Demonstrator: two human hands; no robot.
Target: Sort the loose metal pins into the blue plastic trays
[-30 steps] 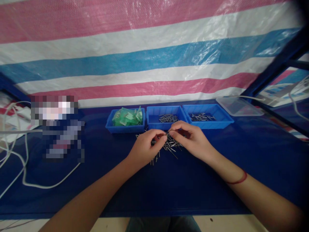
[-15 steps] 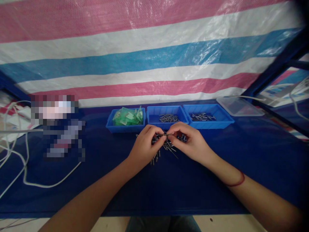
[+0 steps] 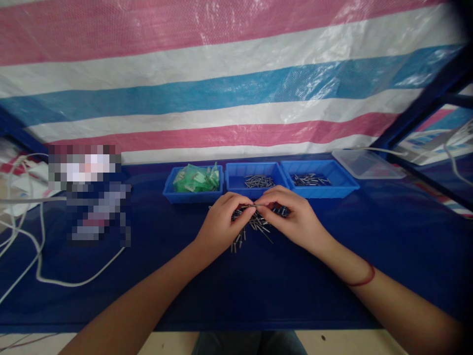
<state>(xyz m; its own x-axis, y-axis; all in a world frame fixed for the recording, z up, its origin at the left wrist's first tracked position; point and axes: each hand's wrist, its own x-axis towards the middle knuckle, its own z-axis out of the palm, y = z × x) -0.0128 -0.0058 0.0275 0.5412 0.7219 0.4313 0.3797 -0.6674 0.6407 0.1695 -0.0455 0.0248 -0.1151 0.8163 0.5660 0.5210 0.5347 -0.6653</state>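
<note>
Between the fingertips of both hands is one thin metal rivet, held roughly level. My left hand pinches its left end with thumb and forefinger. From the other side, my right hand pinches its right end, and the fingertips of the two hands nearly meet. Right below them a pile of loose rivets lies on the blue table, partly hidden by my hands. Some rivets lie spread toward me by my left wrist.
Behind my hands stand a blue bin with green packets, a middle blue bin and a right blue bin, both holding metal rivets. A clear plastic lid lies at the back right. White cables and a blurred-out patch are on the left.
Both hands stay in nearly the same place over the pile. The rivet between the fingertips has shifted slightly; the bins have not moved.
</note>
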